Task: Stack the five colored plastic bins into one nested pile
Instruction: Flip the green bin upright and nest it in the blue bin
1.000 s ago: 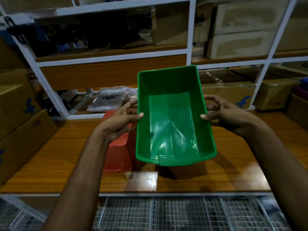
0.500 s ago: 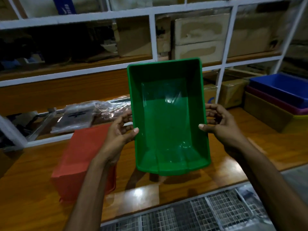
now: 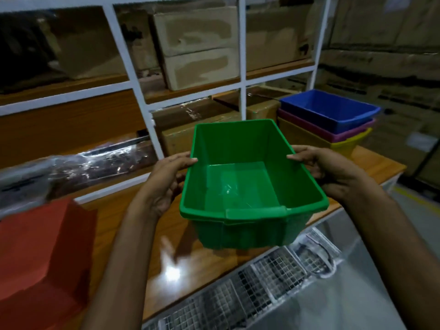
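I hold an empty green bin (image 3: pixel 240 184) in the air above the wooden table, open side up. My left hand (image 3: pixel 164 179) grips its left rim and my right hand (image 3: pixel 333 172) grips its right rim, thumbs over the edge. At the far right of the table stands a nested pile: a blue bin (image 3: pixel 331 110) on top, a pink bin (image 3: pixel 342 134) under it, a yellow bin (image 3: pixel 345 146) at the bottom. A red bin (image 3: pixel 40 253) lies upside down at the left, partly cut off by the frame.
The wooden table (image 3: pixel 147 236) runs from left to right end near the pile. White shelving (image 3: pixel 145 96) with cardboard boxes (image 3: pixel 197 46) stands behind it. Plastic-wrapped items (image 3: pixel 78 167) lie at the back left. A wire mesh rack (image 3: pixel 262 279) sits below the table's front edge.
The view has swung right, bringing the blue, pink and yellow pile fully into sight. The green bin has levelled out and moved right toward that pile, both hands still on its rims.
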Demonstrator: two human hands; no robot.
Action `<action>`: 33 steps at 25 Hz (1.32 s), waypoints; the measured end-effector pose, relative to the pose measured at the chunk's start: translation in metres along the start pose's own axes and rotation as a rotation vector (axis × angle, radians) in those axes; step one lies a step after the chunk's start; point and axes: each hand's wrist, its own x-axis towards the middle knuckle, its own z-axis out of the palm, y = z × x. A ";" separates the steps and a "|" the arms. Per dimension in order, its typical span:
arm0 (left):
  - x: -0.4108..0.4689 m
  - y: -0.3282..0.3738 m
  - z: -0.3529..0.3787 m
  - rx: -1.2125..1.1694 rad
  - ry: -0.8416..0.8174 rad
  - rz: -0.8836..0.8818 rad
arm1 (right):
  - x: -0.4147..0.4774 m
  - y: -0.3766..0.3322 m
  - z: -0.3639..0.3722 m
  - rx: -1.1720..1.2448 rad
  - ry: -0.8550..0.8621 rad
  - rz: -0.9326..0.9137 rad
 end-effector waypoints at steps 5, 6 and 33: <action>0.033 0.002 0.105 -0.037 -0.052 -0.003 | 0.017 -0.042 -0.101 0.038 -0.007 -0.018; 0.039 0.003 0.124 -0.040 -0.054 0.014 | 0.022 -0.052 -0.117 0.028 -0.002 -0.025; 0.280 0.103 0.370 -0.048 -0.020 0.284 | 0.259 -0.274 -0.292 -0.064 0.052 -0.312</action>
